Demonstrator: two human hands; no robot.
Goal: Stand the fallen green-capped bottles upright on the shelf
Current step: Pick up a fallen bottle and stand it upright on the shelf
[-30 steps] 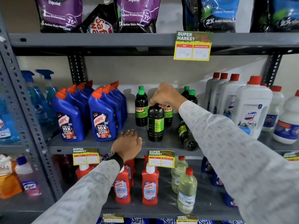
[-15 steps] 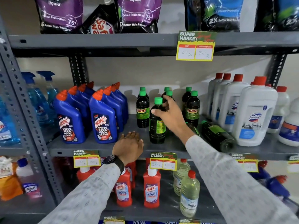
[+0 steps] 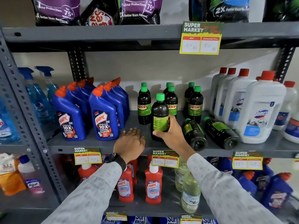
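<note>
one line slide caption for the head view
Right hand steadies an upright green-capped bottle; two fallen bottles lie beside it.

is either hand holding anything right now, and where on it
The right hand grips an upright green-capped bottle around its lower body, at the label. The left hand holds nothing, resting flat on the shelf.

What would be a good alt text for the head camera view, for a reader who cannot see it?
A person's right hand grips an upright green-capped bottle at the front of a grey shop shelf, while the left hand rests flat on the shelf edge. Two more green-capped bottles lie fallen to the right, beside white jugs.
</note>
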